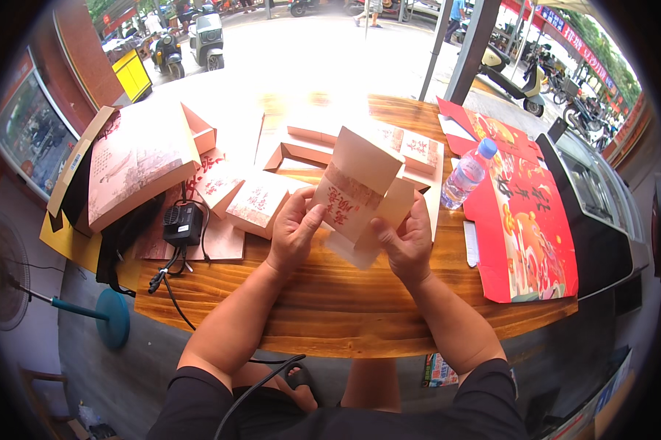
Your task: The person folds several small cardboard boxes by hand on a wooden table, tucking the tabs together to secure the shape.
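Note:
Between my two hands, above the wooden table (330, 324), is a small pink cardboard box (345, 195) with red writing, its flaps standing out. My left hand (297, 228) grips its left edge, thumb on the printed face. On the right side, my right hand (407, 236) pinches a side flap with the thumb in front. Just left of my left hand sits a closed small box (258, 204) of the same print. Behind the held box lies an open cardboard tray (300, 157), with another small printed box (420, 151) at its right. Glare washes out the table's far part.
A large printed box (140, 159) stands at left, near a black power adapter (183, 224) with cables. To the right are a water bottle (466, 175), flat red printed cardboard (528, 220) and a glass display case (611, 192). A fan (113, 318) lies beyond the table's left edge.

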A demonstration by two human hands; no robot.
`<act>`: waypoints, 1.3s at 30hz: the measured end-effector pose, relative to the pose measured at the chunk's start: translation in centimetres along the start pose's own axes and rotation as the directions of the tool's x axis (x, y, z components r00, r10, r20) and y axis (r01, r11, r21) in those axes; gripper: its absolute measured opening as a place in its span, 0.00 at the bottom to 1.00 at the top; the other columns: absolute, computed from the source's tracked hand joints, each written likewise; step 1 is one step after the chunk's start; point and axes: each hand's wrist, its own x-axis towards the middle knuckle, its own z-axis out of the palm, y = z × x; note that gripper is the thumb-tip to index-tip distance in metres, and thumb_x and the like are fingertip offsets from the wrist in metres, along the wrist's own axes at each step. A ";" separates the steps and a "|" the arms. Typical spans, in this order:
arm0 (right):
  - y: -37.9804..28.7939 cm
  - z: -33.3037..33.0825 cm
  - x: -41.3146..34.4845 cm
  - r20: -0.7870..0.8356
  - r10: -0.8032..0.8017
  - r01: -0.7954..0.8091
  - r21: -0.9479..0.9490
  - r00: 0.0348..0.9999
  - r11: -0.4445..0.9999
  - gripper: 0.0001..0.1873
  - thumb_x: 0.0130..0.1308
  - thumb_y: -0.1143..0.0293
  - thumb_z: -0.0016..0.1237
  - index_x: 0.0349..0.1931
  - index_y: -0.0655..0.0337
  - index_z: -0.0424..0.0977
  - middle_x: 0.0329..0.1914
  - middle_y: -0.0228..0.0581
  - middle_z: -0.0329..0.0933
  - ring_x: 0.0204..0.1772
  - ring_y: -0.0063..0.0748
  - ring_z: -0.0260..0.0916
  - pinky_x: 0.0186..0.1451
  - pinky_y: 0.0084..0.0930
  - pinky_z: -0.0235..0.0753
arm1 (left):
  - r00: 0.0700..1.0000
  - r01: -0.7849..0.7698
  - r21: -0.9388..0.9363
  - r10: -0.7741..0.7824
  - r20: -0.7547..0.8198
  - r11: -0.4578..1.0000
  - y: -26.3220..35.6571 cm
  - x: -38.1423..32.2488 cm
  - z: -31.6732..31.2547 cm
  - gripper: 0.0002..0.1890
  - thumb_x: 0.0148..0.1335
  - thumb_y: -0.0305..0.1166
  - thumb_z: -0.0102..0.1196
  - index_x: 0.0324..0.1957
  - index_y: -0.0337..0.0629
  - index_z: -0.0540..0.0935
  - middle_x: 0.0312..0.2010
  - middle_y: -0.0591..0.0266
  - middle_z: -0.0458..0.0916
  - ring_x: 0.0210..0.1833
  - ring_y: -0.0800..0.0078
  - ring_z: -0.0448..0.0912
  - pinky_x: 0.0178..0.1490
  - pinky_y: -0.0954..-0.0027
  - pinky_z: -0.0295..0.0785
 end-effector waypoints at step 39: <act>0.4 0.3 -0.1 0.076 -0.034 0.048 -0.184 0.997 0.982 0.20 0.73 0.78 0.46 0.64 0.64 0.65 0.56 0.35 0.76 0.58 0.22 0.71 0.61 0.22 0.71 | 0.986 0.126 -0.218 -0.147 -0.081 0.968 -0.7 0.0 0.4 0.13 0.74 0.33 0.52 0.53 0.35 0.79 0.46 0.64 0.83 0.47 0.81 0.78 0.51 0.74 0.75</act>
